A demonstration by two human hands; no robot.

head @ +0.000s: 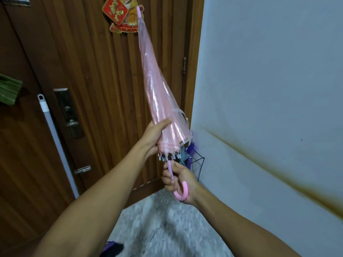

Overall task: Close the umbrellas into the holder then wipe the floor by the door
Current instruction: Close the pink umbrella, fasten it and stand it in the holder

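A folded pink see-through umbrella [157, 86] points up and away from me, its tip near the top of the door. My left hand [155, 134] is wrapped around the lower edge of its canopy, just above the rib tips. My right hand [179, 180] grips the shaft and the pink hooked handle [181, 191] below. Behind the umbrella, in the corner, a black wire holder [197, 164] stands with a purple umbrella [191, 147] in it, mostly hidden.
A brown slatted wooden door [92, 89] with a lock and lever handle [71, 123] fills the left. A white mop pole [55, 138] leans on it. The grey-white wall [269, 89] at the right carries a brown stain. Grey speckled floor [163, 229] lies below.
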